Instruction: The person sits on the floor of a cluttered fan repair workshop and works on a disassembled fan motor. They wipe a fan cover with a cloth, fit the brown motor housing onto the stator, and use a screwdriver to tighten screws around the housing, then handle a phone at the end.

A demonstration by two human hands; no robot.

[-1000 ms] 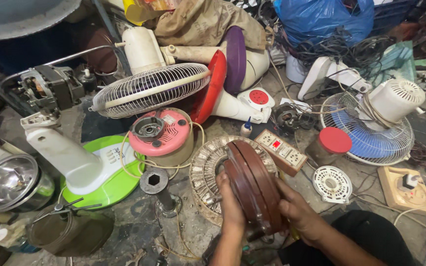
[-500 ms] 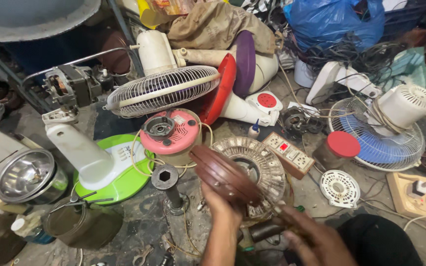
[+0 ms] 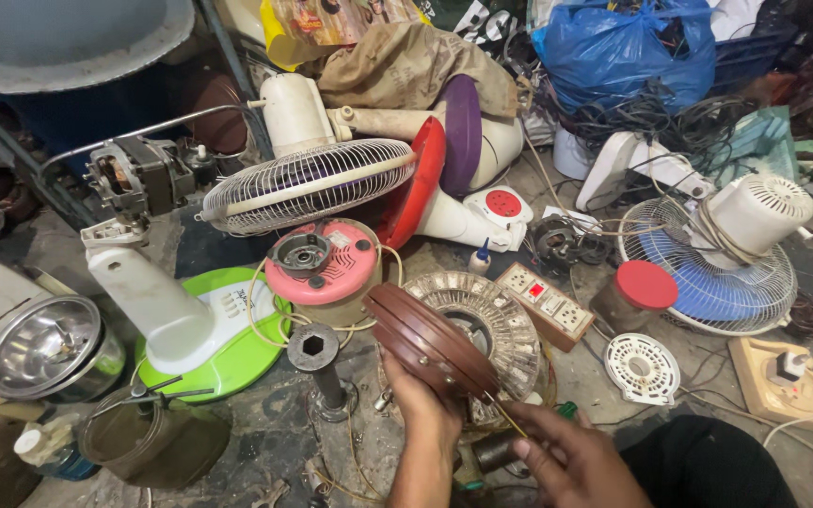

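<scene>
Behind the tilted brown motor cover (image 3: pixel 430 341), left hand (image 3: pixel 422 406) fingers are hidden.

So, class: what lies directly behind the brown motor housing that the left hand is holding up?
Behind the brown motor housing in the left hand lies a round silver stator ring on the floor; its near-left part is covered.
</scene>
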